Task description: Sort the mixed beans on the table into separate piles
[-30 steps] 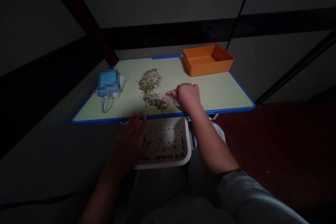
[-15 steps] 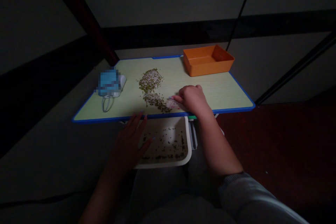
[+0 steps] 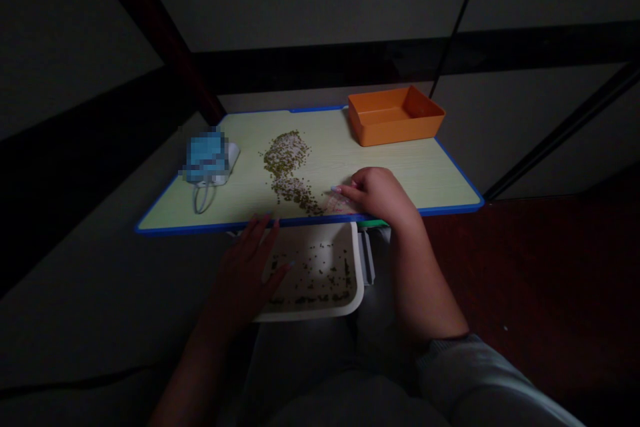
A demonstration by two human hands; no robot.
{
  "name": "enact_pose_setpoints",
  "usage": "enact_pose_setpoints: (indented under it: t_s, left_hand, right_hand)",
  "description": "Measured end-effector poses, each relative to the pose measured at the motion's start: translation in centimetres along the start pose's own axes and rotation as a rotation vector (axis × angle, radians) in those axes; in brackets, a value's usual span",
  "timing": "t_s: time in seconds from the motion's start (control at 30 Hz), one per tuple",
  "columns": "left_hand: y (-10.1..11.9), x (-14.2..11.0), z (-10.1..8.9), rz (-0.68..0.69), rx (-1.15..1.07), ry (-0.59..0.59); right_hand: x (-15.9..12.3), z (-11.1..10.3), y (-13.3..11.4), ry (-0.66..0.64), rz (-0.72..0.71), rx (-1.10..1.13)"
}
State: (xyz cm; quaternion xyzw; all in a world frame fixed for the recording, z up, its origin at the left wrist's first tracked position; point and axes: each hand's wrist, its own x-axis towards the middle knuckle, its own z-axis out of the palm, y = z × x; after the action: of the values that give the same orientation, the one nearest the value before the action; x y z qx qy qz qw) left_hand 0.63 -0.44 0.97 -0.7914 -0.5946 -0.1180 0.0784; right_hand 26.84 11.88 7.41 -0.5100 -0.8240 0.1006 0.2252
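Observation:
My right hand (image 3: pixel 377 193) is closed, thumb and fingers pinching a small clear plastic bag (image 3: pixel 340 204) with reddish print near the table's front edge. The bag lies against the tabletop, partly covered by the hand. Just left of it trails a heap of small green and whitish grains (image 3: pixel 287 152), wide at the back and narrowing toward the front. My left hand (image 3: pixel 250 267) has its fingers spread, the tips by the blue table edge, above the left side of a white drawer (image 3: pixel 360 290). Scattered dark grains lie in the drawer.
An orange bin (image 3: pixel 400 130) stands at the table's back right corner. At the left, a blurred blue item (image 3: pixel 206 157) rests on a white device with a looped grey cord (image 3: pixel 201 200). The tabletop (image 3: pixel 240 127) has a raised blue rim; a wall stands behind it.
My right hand has slid with the bag to the right and slightly toward me. Some grains now trail farther toward the front edge. My left hand has stayed put.

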Motion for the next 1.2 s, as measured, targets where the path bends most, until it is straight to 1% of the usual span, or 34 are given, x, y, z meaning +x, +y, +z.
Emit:
enact_pose_setpoints:
  t_s: [0.2,0.33,0.57,0.83,1.2]
  left_hand:
    - [-0.11,0.08,0.03,0.029,0.009,0.018]
    - [-0.07,0.05,0.05,0.007,0.009,0.014]
    - [0.05,0.01,-0.1,0.026,-0.002,0.022]
    - [0.03,0.04,-0.09,0.022,-0.004,0.015]
    - [0.0,-0.01,-0.09,0.014,0.008,-0.003]
  right_hand:
    - [-0.01,-0.18,-0.16,-0.016,0.042,-0.067]
    - [0.03,-0.38,-0.04,-0.026,0.074,-0.093]
    - [0.2,-0.17,-0.03,0.014,0.148,-0.114]
    - [0.27,0.02,-0.22,-0.018,0.084,-0.077]
    - [0.09,0.22,0.11,-0.019,0.013,0.011]
